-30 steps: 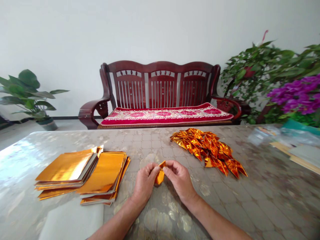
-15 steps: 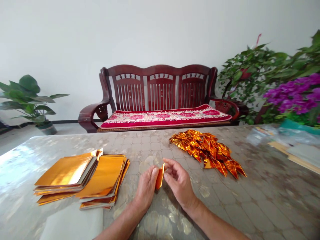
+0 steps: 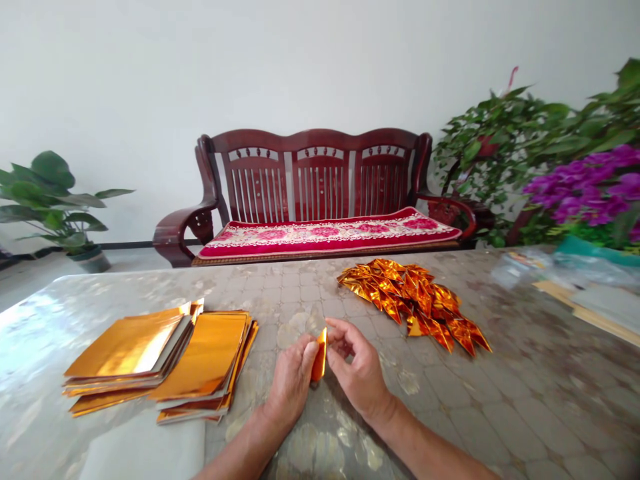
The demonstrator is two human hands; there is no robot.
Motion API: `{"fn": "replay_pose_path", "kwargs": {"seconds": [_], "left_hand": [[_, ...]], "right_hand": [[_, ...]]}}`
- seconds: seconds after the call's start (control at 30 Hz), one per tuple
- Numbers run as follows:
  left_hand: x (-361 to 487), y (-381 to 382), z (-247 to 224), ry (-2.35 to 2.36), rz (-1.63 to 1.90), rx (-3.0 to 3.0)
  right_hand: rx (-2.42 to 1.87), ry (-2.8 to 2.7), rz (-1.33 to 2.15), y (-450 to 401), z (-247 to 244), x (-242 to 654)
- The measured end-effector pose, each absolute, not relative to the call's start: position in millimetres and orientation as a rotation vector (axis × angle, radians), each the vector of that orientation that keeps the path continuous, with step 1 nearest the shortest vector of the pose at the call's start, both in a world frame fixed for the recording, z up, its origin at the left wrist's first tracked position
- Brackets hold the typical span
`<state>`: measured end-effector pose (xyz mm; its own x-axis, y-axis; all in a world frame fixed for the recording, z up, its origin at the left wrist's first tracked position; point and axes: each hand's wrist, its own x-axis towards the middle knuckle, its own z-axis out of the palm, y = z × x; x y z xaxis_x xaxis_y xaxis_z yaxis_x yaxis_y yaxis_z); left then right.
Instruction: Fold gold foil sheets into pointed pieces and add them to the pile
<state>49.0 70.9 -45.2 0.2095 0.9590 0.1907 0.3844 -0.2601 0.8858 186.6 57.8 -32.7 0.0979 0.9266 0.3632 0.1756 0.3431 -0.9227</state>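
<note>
Looks like mid-fold on one piece. Left hand (image 3: 295, 373) has the folded gold foil paper (image 3: 320, 357) clamped between thumb and fingers. Paper is roughly upright, narrow edge toward me, center front of the table (image 3: 273, 287); can't tell if its bottom edge touches the tabletop.

Right hand (image 3: 357, 363) is just beside the paper's right edge, fingers half curled, thumb and forefinger apart. No clear grip there; can't tell whether a fingertip touches the far side.

My read: folding or shaping step, left hand as the clamp, right hand as the working side. Next move calls for right thumb and forefinger to get a clean pinch on that free edge while left holds steady. Too hard a squeeze could crease the foil in the wrong place. Fold detail is too small to make out.

Stock: two stacks, left foil stack (image 3: 125, 343) and right foil stack (image 3: 207, 347), side by side left of the hands, flat sheets on top. Pointed foil pieces (image 3: 400, 287) lie heaped beyond the right hand, well apart from it.
</note>
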Motion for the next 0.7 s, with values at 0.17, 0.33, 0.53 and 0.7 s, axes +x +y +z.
{"fn": "replay_pose_path", "kwargs": {"seconds": [0.17,0.33,0.53,0.7], "left_hand": [[50.0,70.0,-42.4,1.289,0.994,1.810],[51.5,70.9,-45.6,1.284,1.025,1.744],[51.0,70.7,-49.1,1.256,1.029,1.719],[48.6,69.7,-44.8,1.256,0.966,1.869]], "right_hand": [[-1.093,-1.284,0.867,60.3,-34.1,185.9],[-1.098,-1.218,0.962,60.6,-34.8,186.3],[-1.122,-1.381,0.773,57.7,-33.3,186.2],[-1.124,-1.379,0.819,59.1,-35.8,186.2]]}}
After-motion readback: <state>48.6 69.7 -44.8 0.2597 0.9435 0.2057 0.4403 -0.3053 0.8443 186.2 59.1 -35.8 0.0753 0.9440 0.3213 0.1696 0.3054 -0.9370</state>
